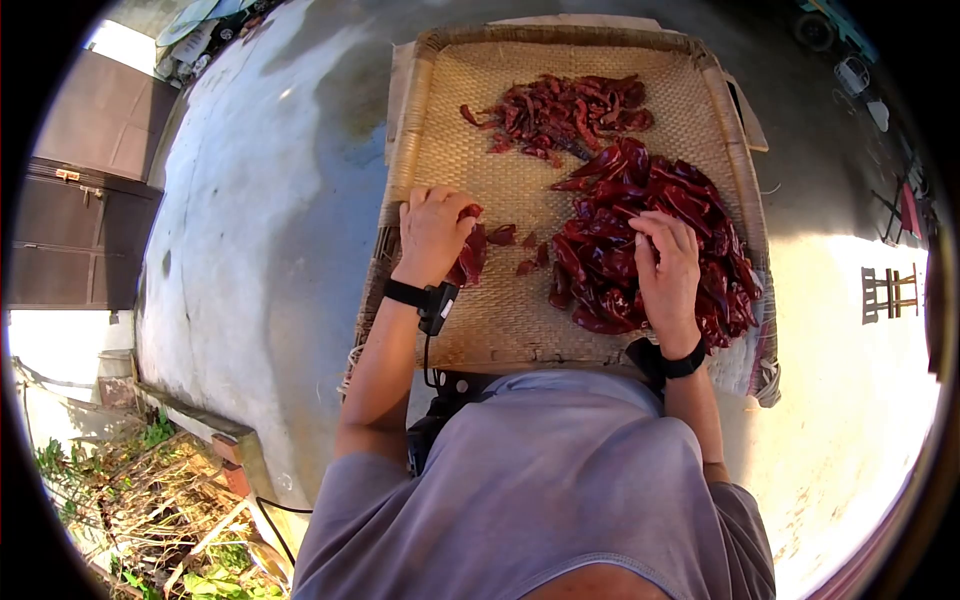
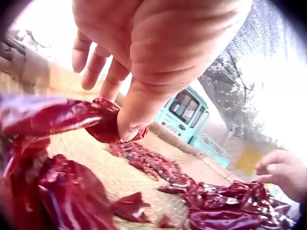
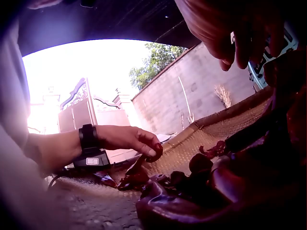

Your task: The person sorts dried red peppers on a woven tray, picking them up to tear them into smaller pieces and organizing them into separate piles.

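Observation:
My left hand [image 1: 436, 232] pinches a dried red chili pepper [image 2: 53, 115] between thumb and fingers, at the left side of a woven bamboo tray [image 1: 500, 330]. Under it lie more dark red peppers [image 2: 72, 191] and a few torn bits [image 1: 530, 266]. Over a large heap of glossy dried peppers [image 1: 600, 260] on the right side hovers my right hand [image 1: 668, 265], its fingers loosely bent and nothing plainly seen between them. Toward the tray's far end is a smaller pile of shrivelled red pieces [image 1: 575, 110].
The tray has a raised rim [image 1: 560, 36] and reaches close to my body. Concrete floor [image 1: 250, 200] surrounds it. A turquoise vehicle [image 2: 184, 112] stands beyond the far side, and a wooden stool [image 1: 890, 295] is off to the right. Dry plants [image 1: 170, 500] lie at lower left.

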`<state>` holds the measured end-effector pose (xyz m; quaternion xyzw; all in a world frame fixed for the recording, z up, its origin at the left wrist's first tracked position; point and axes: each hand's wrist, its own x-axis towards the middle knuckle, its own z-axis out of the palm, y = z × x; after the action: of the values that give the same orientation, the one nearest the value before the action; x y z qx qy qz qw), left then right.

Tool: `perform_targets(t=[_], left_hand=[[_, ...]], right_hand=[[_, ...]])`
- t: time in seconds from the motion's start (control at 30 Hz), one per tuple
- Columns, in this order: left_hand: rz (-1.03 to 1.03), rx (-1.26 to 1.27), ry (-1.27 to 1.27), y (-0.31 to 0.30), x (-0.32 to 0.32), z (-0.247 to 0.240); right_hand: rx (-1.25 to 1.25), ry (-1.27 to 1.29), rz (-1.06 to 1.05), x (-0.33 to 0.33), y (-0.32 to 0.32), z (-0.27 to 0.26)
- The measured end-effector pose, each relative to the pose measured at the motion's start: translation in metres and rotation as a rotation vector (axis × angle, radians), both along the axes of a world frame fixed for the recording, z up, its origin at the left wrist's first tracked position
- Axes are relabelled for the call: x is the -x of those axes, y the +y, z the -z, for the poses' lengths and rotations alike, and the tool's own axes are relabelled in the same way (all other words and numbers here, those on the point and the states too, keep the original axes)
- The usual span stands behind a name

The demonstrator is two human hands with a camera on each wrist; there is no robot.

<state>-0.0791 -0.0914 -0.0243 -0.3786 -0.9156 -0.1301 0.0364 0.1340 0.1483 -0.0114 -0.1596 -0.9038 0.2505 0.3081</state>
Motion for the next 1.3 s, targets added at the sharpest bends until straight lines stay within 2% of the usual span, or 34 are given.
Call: perform_targets(t=[0.1,0.13,0.23,0.27,0.37,0.4,0.5,0.6,0.7,0.8,0.97,1.1,1.2,1.3], left_hand=[[0.022,-0.141,-0.172,0.020,-0.009,-0.001],[0.080,-0.150,-0.191,0.025,-0.011,0.000],[0.046,-0.169,-0.412,0.044,-0.029,-0.006],[0.099,-0.155,-0.381,0.049,-0.030,-0.001],[0.192,-0.204,-0.518,0.069,-0.035,0.011],[0.177,-0.223,-0.666,0.075,-0.039,0.004],[0.191,-0.334,-0.659,0.068,-0.042,0.007],[0.056,0.038,-0.444,0.048,-0.018,0.010],[-0.019,0.229,-0.195,0.025,0.002,0.023],[-0.073,0.156,-0.186,0.018,0.013,0.038],[-0.068,0.192,-0.194,0.020,0.029,0.062],[-0.118,0.232,-0.189,0.026,0.022,0.043],[-0.082,0.109,-0.410,0.033,0.014,0.012],[-0.013,-0.207,-0.744,0.043,0.005,0.008]], right_hand=[[-0.007,0.018,-0.027,0.006,-0.005,-0.002],[0.002,0.021,-0.040,0.006,-0.007,-0.001],[0.022,0.017,-0.066,0.005,-0.009,0.001],[0.029,0.008,-0.068,0.004,-0.009,0.001],[0.027,0.000,-0.062,0.002,-0.010,0.000],[0.024,0.001,-0.060,0.002,-0.010,0.000],[0.008,-0.004,-0.056,0.002,-0.009,-0.001],[0.018,0.006,-0.059,0.001,-0.008,0.000],[0.024,0.012,-0.063,0.002,-0.008,0.003],[0.018,0.013,-0.072,0.004,-0.008,0.005],[0.013,-0.004,-0.077,0.002,-0.009,0.003],[0.015,-0.003,-0.061,0.001,-0.008,0.005],[0.037,0.005,-0.071,0.003,-0.008,0.004],[0.026,0.002,-0.083,0.004,-0.009,0.004]])
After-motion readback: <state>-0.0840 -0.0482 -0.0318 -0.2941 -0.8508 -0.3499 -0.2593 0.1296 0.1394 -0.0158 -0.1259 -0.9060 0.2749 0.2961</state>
